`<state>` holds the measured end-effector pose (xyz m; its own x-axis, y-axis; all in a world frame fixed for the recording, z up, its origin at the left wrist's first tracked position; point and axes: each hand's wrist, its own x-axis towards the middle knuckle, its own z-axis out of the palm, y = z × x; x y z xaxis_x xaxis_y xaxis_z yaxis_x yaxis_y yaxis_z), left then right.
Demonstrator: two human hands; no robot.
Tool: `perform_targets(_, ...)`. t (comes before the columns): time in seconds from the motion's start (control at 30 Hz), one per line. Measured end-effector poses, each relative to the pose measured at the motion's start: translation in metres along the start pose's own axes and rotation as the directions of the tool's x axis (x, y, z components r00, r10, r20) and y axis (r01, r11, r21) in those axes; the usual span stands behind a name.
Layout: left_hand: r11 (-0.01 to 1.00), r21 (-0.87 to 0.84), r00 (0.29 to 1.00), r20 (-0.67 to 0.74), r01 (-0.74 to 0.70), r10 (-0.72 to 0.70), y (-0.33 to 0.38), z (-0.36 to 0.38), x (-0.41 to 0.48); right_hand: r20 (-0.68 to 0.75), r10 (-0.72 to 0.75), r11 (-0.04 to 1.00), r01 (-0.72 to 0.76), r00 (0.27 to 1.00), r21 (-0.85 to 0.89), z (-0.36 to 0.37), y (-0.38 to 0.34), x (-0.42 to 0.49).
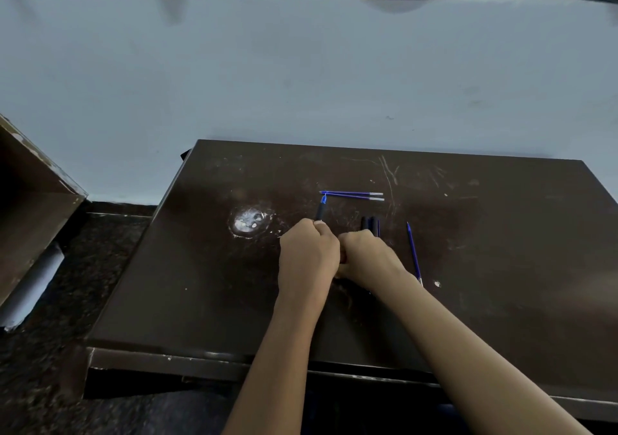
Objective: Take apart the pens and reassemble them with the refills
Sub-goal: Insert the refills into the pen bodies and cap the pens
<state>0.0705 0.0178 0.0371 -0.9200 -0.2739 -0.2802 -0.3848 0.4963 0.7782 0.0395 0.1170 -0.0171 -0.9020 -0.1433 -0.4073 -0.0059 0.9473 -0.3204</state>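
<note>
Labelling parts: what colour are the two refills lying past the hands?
Both refills blue, silver tips; head view.

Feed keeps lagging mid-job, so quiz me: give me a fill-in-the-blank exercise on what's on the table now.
The left hand grips a pen whose tip is ____.
Farther back on the table, ____ refills lie side by side.
A single refill lies to the ____ of the right hand.
Missing words: blue; two; right.
</note>
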Motion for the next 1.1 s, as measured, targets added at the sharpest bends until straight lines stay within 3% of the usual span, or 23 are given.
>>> perform_targets(0.17,1.0,-0.012,1.0,-0.004,-0.029,0.029,-0.004,0.001,0.001,0.017,0.1,0.995,-0.101,0.995,0.027,-0.004,0.0,0.003)
perform_targets(0.23,0.999,-0.009,0.999,-0.006,-0.04,0.04,-0.005,0.001,0.001,0.051,0.174,0.958,-0.181,0.983,0.223,-0.018,0.002,0.003)
perform_targets(0.27,0.999,-0.008,0.999,-0.003,-0.047,0.047,-0.006,0.002,0.002,0.06,0.202,0.878,-0.208,0.978,0.43,-0.026,0.003,0.002)
perform_targets(0.33,0.998,0.004,0.998,0.016,-0.064,0.064,-0.005,0.003,0.002,0.016,0.207,0.537,-0.127,0.978,0.834,-0.04,0.004,-0.007)
perform_targets(0.37,0.997,0.018,0.997,0.034,-0.076,0.075,-0.004,0.003,0.002,0.007,0.186,0.374,-0.077,0.983,0.924,-0.045,0.004,-0.011)
perform_targets(0.4,0.995,0.035,0.995,0.052,-0.089,0.087,-0.004,0.004,0.001,0.017,0.166,0.285,-0.064,0.986,0.956,-0.048,0.004,-0.015)
perform_targets(0.43,0.993,0.049,0.993,0.069,-0.104,0.101,-0.003,0.004,0.0,0.033,0.148,0.273,-0.073,0.988,0.959,-0.048,0.004,-0.017)
perform_targets(0.53,0.988,0.063,0.984,0.114,-0.143,0.135,-0.001,0.004,-0.003,0.056,0.158,0.364,-0.111,0.986,0.925,-0.046,-0.003,-0.02)
perform_targets(0.67,0.991,0.001,0.977,0.167,-0.131,0.129,0.003,0.002,-0.005,0.066,0.219,0.229,-0.118,0.973,0.966,-0.046,-0.004,-0.018)
perform_targets(0.77,0.994,-0.06,0.981,0.162,-0.095,0.104,0.007,0.001,-0.004,0.03,0.221,0.206,-0.076,0.975,0.976,-0.047,-0.002,-0.018)
perform_targets(0.97,0.952,-0.301,0.973,0.228,0.05,0.02,0.012,-0.003,-0.004,0.039,-0.023,0.02,-0.039,0.999,0.999,-0.051,-0.002,-0.02)
perform_targets(1.03,0.942,-0.33,0.973,0.228,0.057,0.021,0.012,-0.003,-0.006,0.062,-0.086,-0.054,-0.066,0.994,0.996,-0.055,-0.003,-0.022)
perform_targets(1.1,0.951,-0.31,0.981,0.191,0.018,0.044,0.012,-0.002,-0.006,0.066,-0.119,-0.057,-0.073,0.991,0.996,-0.055,-0.005,-0.023)
